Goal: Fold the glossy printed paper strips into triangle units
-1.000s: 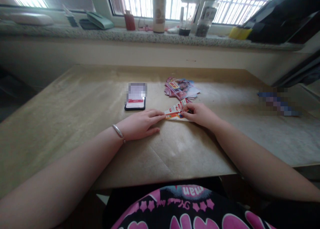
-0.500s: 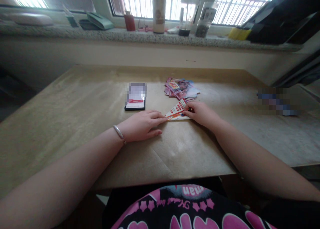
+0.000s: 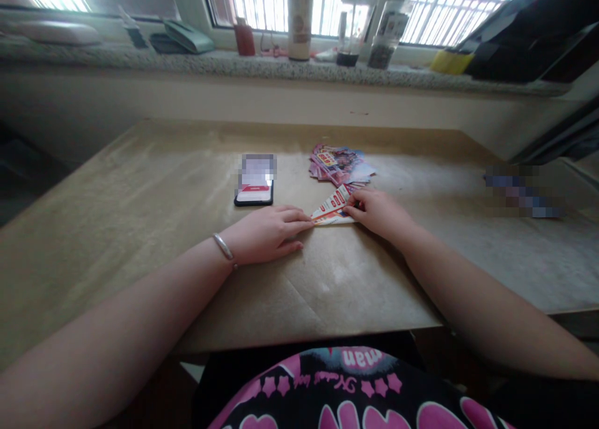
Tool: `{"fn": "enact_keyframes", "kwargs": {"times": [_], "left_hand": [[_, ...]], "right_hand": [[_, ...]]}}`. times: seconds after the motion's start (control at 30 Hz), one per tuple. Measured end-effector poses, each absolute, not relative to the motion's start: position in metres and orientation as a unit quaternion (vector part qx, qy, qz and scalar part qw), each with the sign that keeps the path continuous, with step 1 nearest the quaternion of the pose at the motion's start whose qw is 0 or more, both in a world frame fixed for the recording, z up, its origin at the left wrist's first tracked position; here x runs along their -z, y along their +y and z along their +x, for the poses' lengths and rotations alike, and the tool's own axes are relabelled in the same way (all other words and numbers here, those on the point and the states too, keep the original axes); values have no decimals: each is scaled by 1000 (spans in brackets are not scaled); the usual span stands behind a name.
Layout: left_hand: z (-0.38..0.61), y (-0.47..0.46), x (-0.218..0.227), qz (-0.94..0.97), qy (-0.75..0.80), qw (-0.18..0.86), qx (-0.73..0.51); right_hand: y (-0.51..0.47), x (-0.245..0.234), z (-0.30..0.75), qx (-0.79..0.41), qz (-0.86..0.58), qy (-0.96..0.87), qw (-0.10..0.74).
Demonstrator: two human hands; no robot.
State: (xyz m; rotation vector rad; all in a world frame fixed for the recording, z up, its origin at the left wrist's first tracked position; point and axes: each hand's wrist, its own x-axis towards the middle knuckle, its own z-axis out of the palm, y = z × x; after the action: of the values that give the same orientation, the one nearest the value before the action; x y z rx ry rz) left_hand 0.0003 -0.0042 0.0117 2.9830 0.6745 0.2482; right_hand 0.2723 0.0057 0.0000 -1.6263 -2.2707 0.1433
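Tan, creased covering is noted across the table (image 3: 154, 198), the largest item. Beyond it runs a speckled stone sill (image 3: 224, 68) bearing bottles and other articles. Left hand (image 3: 267, 234): palm down on the table, fingers extended and lying close together, thumb apart, foremost fingertips touching the left point of the folded paper (image 3: 331, 205). Right hand (image 3: 378, 210): thumb and forefinger pinching the paper's right part; the remaining fingers are curled, their exact position not determinable. A loose pile of printed leaflets (image 3: 334, 165) lies beyond the hands. A dark-edged phone (image 3: 255, 188), screen up, lies left of the pile. The paper, red and white, rests on the table between both hands, its upper corner beside the pile; contact there cannot be confirmed. A silver bracelet (image 3: 223, 246) encircles the left wrist.
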Motion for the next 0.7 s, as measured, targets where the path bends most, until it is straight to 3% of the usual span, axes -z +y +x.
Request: {"fn": "enact_keyframes", "kwargs": {"times": [0.23,0.37,0.7], "left_hand": [[0,-4,-11,974,209,29,-88],[0,-4,-11,974,212,21,-81],[-1,-5,-10,973,213,8,-86]], "right_hand": [[-11,-7,255,117,-499,-843,162],[-15,-7,244,74,-435,-883,161],[-13,-3,232,72,-457,-871,163]]}}
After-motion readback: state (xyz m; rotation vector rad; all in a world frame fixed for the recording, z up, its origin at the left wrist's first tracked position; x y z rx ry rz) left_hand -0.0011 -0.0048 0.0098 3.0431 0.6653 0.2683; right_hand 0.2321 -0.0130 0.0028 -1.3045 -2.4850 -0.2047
